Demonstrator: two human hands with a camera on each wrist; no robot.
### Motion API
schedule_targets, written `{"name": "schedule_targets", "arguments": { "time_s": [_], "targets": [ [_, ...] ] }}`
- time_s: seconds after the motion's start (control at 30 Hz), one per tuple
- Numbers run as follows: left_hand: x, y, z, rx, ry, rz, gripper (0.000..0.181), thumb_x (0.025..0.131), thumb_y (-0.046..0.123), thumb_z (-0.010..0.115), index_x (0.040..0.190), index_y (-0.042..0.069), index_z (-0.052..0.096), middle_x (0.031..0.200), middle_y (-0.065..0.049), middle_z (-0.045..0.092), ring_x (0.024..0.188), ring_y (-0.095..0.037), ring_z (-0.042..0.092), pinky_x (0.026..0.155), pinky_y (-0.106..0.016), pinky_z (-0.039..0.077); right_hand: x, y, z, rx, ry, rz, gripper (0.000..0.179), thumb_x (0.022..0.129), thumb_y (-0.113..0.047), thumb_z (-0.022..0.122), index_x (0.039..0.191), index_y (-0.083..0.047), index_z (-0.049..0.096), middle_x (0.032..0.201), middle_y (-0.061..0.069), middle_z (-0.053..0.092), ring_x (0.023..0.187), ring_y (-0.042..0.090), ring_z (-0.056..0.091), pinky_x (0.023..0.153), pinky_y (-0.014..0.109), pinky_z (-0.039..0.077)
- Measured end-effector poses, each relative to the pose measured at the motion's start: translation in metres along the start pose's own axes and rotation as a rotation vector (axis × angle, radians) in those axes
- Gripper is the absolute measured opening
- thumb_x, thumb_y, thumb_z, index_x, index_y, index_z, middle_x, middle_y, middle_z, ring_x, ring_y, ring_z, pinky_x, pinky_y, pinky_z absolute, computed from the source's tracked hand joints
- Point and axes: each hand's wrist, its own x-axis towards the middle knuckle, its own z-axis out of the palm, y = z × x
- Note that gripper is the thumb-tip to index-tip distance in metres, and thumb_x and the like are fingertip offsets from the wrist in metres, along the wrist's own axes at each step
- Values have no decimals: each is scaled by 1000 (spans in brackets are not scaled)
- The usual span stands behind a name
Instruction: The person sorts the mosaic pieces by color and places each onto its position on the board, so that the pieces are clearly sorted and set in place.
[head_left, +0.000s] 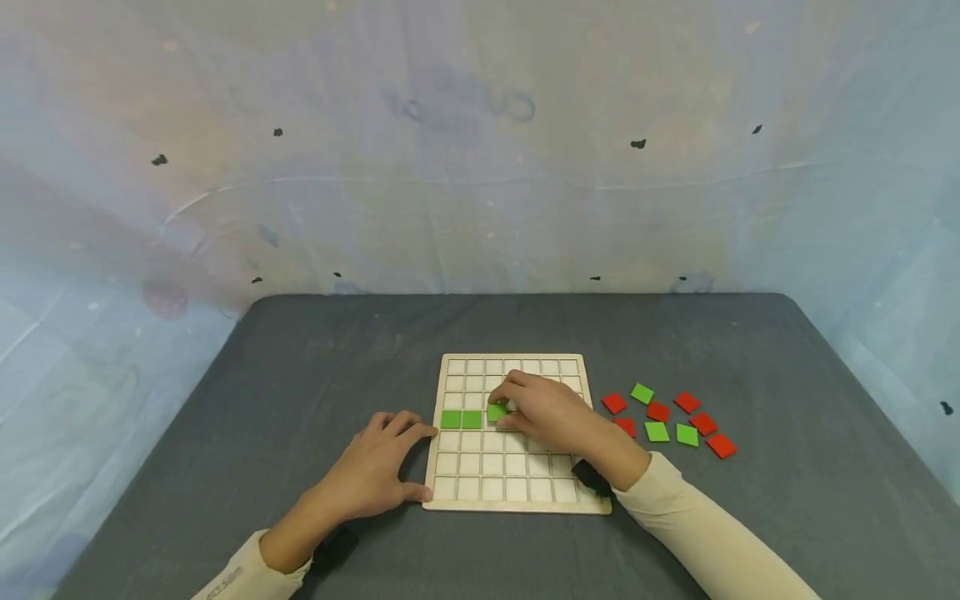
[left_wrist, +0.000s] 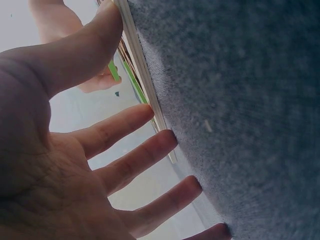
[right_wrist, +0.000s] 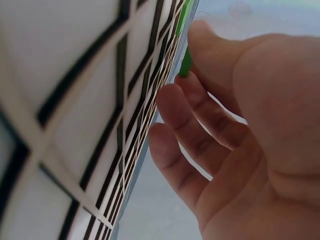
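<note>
From where I stand, the right hand (head_left: 551,408) pinches a green tile (head_left: 497,412) between thumb and fingertips, above the board (head_left: 517,507), near the two laid green tiles (head_left: 461,419) that lie between the hands; whether the held tile touches the board, I can't tell. The left hand (head_left: 378,467) grasps nothing, fingers spread, thumb and forefinger against the board's left edge; that light brace seems right, so long as it doesn't push. I'd square the tile with the laid pair, lower it level, and let go only once it sits inside the ridges; those ridges could catch a tilted corner. Right of the right hand, the loose tiles (head_left: 657,412) crowd its sideways path, so lifting straight up looks safer; left of the left hand, bare table (head_left: 300,375) gives room.
</note>
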Motion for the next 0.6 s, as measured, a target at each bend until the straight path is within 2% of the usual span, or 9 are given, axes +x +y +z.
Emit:
{"name": "schedule_targets", "arguments": {
  "time_s": [0.27,0.47,0.6],
  "targets": [
    [0,0,1,18,7,-3,72,72,43,87,136,23,59,137,-3,53,128,-39,46,92,-65,45,3,-3,0,-19,-16,5,34,90,-35,73,120,-20,69,108,-4,63,87,8,61,75,27,53],
    [1,1,1,21,5,-8,71,73,44,87,135,23,59,136,-2,53,129,-39,46,93,-65,45,7,-5,-3,-12,30,5,33,89,-33,74,120,-21,69,111,-6,63,86,6,61,75,26,53],
    [1,1,1,15,5,-6,71,72,43,88,134,23,60,135,-2,53,128,-39,46,92,-65,45,9,-5,0,4,-3,20,33,90,-34,73,120,-21,69,110,-6,63,87,6,60,76,27,53]
  ]
}}
